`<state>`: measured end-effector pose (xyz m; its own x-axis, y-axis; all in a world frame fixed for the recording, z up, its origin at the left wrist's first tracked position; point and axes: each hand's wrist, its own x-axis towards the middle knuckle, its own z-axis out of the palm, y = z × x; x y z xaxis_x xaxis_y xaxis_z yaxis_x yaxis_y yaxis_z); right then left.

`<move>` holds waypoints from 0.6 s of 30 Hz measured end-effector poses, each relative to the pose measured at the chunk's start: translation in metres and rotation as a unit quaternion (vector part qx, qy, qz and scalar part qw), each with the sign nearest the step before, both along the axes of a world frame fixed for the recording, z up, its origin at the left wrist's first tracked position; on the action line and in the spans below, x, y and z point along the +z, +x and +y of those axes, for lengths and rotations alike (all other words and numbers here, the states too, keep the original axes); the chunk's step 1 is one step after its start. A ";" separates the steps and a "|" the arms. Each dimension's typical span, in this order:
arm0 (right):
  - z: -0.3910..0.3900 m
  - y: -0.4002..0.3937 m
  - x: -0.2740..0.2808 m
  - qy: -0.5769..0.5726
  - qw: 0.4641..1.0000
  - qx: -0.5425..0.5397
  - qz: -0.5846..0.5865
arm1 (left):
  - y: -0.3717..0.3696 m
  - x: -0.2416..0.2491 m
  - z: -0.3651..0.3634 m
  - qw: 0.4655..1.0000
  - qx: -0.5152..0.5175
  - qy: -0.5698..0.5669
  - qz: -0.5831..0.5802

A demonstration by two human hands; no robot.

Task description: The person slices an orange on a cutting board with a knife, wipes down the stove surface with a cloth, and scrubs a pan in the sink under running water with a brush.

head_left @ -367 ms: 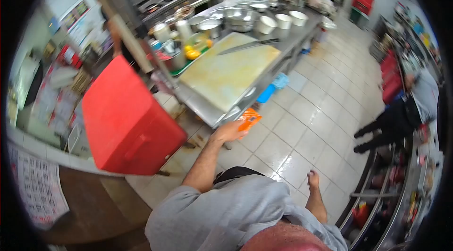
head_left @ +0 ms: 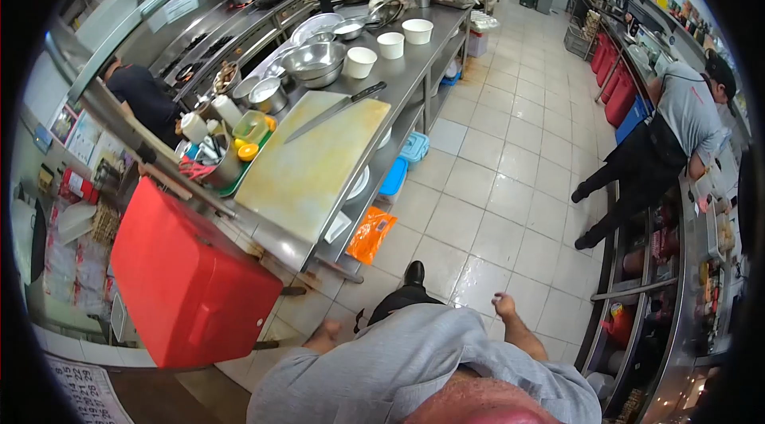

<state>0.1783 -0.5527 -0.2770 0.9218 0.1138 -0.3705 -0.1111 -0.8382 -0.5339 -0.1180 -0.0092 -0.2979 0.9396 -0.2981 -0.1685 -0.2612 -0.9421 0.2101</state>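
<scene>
Your left hand is low in the frame, left of centre, near the red box; it is too small and blurred to tell how far its fingers are open or whether it grips anything. Your right hand, lower right of centre, is over the tiled floor with its fingers loosely curled; you cannot tell whether it closes on something small. The orange packet is near the middle of the frame, apart from both hands, at the near end of the lower shelf, just beside the blue-lidded container. Above it, the knife lies across the upper part of the cutting board. A co-worker bends over the counter at the right.
</scene>
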 end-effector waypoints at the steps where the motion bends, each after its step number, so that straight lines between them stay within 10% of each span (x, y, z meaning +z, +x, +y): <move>1: -0.005 -0.001 -0.010 -0.001 0.998 -0.019 0.052 | 0.004 0.007 -0.024 0.889 0.376 -0.178 0.191; 2: -0.012 -0.001 -0.015 0.011 0.997 -0.042 0.070 | 0.014 0.012 -0.037 0.581 0.668 -0.315 0.342; 3: -0.018 -0.001 -0.018 0.023 0.994 -0.063 0.091 | 0.031 0.015 -0.035 0.581 0.666 -0.315 0.345; 5: -0.029 0.007 -0.005 0.019 0.988 -0.105 0.113 | 0.063 0.011 -0.025 0.687 0.533 -0.196 0.455; 6: -0.030 0.019 0.005 0.020 0.981 -0.145 0.128 | 0.082 0.009 -0.015 0.891 0.284 -0.250 0.249; 7: -0.033 0.029 0.019 0.017 0.986 -0.128 0.104 | 0.100 0.001 -0.005 0.965 -0.002 -0.264 0.005; 8: -0.036 0.041 0.029 0.015 0.991 -0.108 0.081 | 0.151 0.002 -0.009 0.860 0.233 -0.406 0.201; 9: -0.034 0.056 0.038 0.014 0.992 -0.095 0.082 | 0.203 0.002 -0.015 0.641 0.503 -0.519 0.258; 10: -0.030 0.074 0.051 0.013 0.986 -0.131 0.105 | 0.259 -0.055 -0.003 0.833 0.410 -0.352 0.120; 11: -0.023 0.096 0.058 0.012 0.978 -0.165 0.127 | 0.321 -0.028 0.000 0.915 0.316 -0.171 0.184; 18: 0.048 0.242 0.048 0.155 0.955 -0.225 0.114 | 0.571 0.138 -0.012 0.897 0.283 -0.338 -0.013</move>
<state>0.4198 -0.5050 -0.2286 0.8032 -0.1375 -0.5797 -0.5651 -0.4838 -0.6682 0.4527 -0.0210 -0.1602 0.9737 0.2022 -0.1046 0.2057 -0.5844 0.7850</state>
